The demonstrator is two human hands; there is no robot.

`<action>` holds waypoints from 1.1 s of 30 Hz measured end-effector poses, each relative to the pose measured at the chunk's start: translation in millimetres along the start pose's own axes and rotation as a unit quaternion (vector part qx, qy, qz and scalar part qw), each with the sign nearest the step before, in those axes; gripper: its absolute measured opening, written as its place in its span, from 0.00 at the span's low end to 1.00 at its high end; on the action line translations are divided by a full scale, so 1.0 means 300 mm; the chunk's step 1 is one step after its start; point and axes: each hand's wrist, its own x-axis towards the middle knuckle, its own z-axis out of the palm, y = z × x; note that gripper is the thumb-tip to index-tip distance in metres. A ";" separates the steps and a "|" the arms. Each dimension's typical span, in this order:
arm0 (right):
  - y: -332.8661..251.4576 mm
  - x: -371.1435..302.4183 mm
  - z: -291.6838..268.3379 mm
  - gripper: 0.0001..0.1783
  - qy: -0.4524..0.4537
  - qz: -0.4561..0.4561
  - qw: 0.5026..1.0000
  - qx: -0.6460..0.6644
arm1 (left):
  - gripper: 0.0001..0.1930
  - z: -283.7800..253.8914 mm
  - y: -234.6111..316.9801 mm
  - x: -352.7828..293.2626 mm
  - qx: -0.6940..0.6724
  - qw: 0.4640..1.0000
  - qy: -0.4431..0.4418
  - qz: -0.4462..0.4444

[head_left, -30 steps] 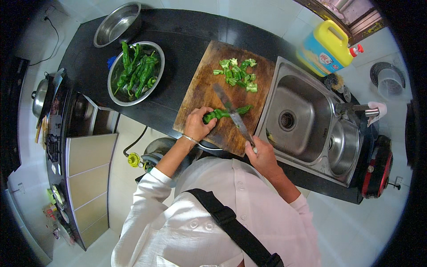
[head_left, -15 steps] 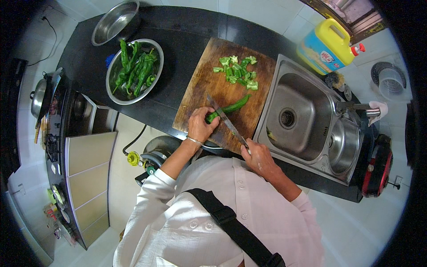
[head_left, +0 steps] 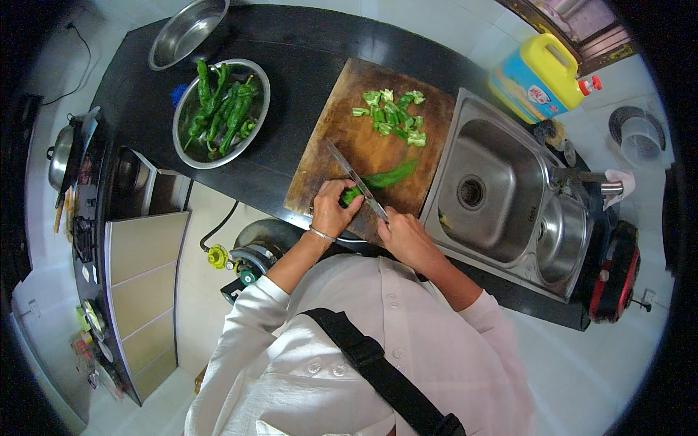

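Note:
On the wooden cutting board [head_left: 320,171], my left hand [head_left: 333,209] presses the near-left end of a long green pepper [head_left: 392,176], fingers closed around it. My right hand [head_left: 408,236] grips the handle of a kitchen knife [head_left: 355,176]. The blade lies slantwise across the pepper, just right of my left fingertips. Beyond the blade the pepper stretches to the right and is smeared by motion. How deep the edge has gone in, I cannot tell. Farther up the board sits a pile of chopped green pepper pieces [head_left: 392,115].
A steel bowl of whole green peppers [head_left: 265,109] stands on the dark counter [head_left: 298,73] to the left, a second steel bowl [head_left: 190,30] behind it. Right of the board is a steel sink [head_left: 494,156], with a yellow jug [head_left: 549,69] behind. A gas cylinder [head_left: 262,236] stands below the counter.
My right hand has pushed the knife forward and to the left across the pepper. The pepper's far part has shifted slightly right. My left hand stays on its end.

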 end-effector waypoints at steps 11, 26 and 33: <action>0.054 -0.010 -0.039 0.14 0.065 0.004 0.998 -0.002 | 0.19 -0.107 -0.010 0.014 0.023 0.975 -0.145 0.168; 0.054 -0.116 -0.045 0.13 0.035 -0.042 0.998 -0.043 | 0.13 -0.055 -0.073 -0.078 0.011 0.993 -0.021 0.112; 0.071 -0.158 -0.028 0.12 0.028 -0.065 0.994 -0.079 | 0.12 -0.049 -0.051 -0.064 0.027 0.989 -0.006 0.143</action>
